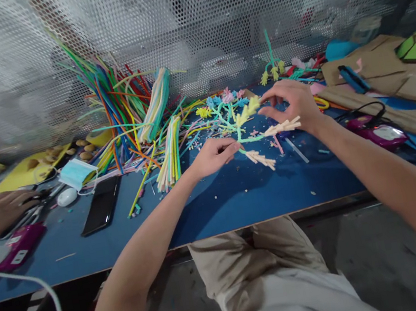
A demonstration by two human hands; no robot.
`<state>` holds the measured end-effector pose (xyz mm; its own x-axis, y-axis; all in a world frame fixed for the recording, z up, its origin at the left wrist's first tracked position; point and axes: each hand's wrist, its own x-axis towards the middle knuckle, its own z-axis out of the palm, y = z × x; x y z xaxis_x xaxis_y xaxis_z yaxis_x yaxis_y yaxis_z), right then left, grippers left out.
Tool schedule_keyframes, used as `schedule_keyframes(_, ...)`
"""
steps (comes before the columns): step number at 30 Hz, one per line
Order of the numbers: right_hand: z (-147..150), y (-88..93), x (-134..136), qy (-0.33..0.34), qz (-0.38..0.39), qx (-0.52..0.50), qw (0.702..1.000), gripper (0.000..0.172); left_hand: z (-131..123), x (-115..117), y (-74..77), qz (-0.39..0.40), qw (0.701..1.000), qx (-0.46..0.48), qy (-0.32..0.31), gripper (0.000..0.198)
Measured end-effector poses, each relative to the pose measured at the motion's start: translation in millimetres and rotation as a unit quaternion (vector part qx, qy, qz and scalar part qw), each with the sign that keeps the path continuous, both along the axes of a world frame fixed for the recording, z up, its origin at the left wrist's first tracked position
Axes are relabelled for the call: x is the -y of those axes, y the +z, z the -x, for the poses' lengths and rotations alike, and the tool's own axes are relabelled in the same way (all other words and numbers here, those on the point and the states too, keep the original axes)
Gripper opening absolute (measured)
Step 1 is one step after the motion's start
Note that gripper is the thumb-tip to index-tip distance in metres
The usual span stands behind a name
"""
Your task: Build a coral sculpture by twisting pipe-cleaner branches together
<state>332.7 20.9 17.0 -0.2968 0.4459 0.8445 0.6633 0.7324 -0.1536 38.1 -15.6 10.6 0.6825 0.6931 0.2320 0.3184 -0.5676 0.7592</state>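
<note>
My left hand [216, 155] is closed, pinching the green stem of a pipe-cleaner flower spray [251, 138] just over the blue table. Its branches carry one yellow fluffy head [247, 111] and two pale peach ones [260, 159]. My right hand [294, 102] is by the yellow head's tip, thumb and forefinger curved with a gap between them. Whether its fingertips touch the tip is hard to make out. Behind the spray lie finished pipe-cleaner flowers [227, 97] in pink, blue and yellow, partly hidden by it.
Bundled pipe cleaners [169, 154] lie left of my left hand, with a loose colourful heap behind. A black phone [102, 205], a face mask [77, 173] and another person's hand [1, 213] are farther left. Brown paper [374, 72] and a purple glue gun [377, 132] lie right.
</note>
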Motion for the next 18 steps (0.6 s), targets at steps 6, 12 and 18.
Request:
schedule_keyframes(6, -6, -19.5, -16, -0.047, 0.098, -0.049, 0.993, 0.031, 4, -21, -16.0, -0.073, 0.982, 0.12, 0.125, 0.053)
schedule_keyframes(12, 6, -24.9, -12, -0.038, 0.171, -0.022, 0.984, 0.031, 4, -35, -30.8, 0.003, 0.941, 0.265, 0.208, 0.049)
schedule_keyframes(18, 27, -18.5, 8, 0.021, 0.239, 0.063, 0.969, 0.034, -1, -32, -32.6, 0.037, 0.929, 0.298, 0.218, 0.047)
